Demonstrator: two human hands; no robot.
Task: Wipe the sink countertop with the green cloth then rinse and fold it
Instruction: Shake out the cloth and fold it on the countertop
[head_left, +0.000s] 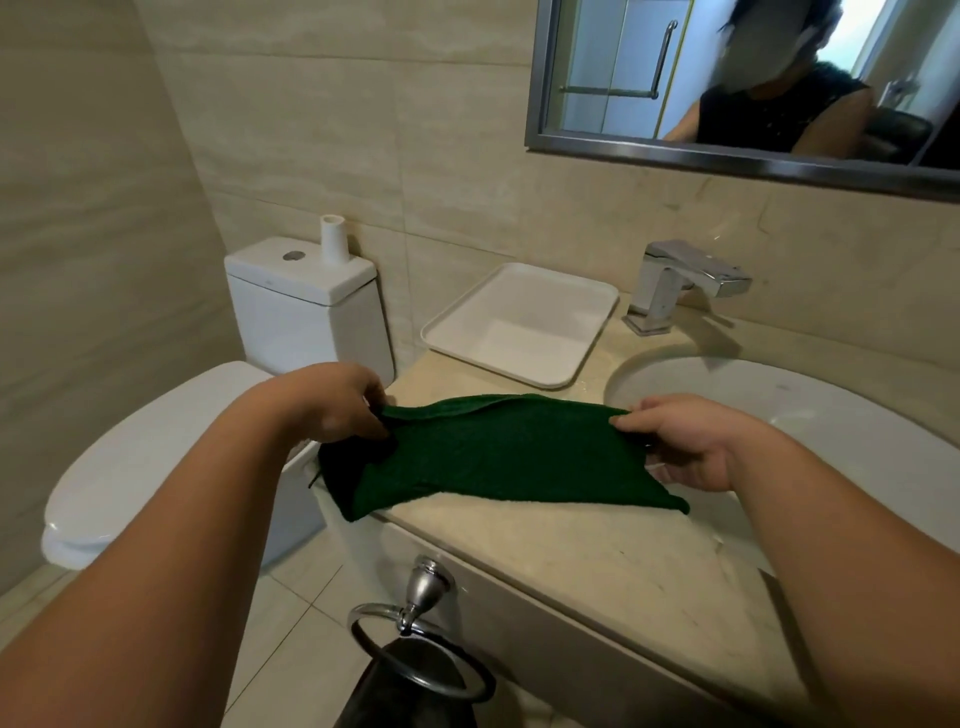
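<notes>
The green cloth (498, 452) is stretched out over the beige stone countertop (597, 561), left of the sink basin (810, 395). My left hand (337, 410) pinches its left end, which hangs past the counter's left edge. My right hand (675, 441) pinches the right end near the basin's rim. The cloth looks folded over, with a doubled edge along its far side. The chrome faucet (680, 283) stands behind the basin with no water running from it.
A white rectangular tray (519, 322) lies on the counter behind the cloth. A white toilet (208, 415) with a paper roll core (333, 240) on its tank stands at left. A chrome towel ring (421, 644) hangs below the counter front. A mirror (753, 83) is on the wall.
</notes>
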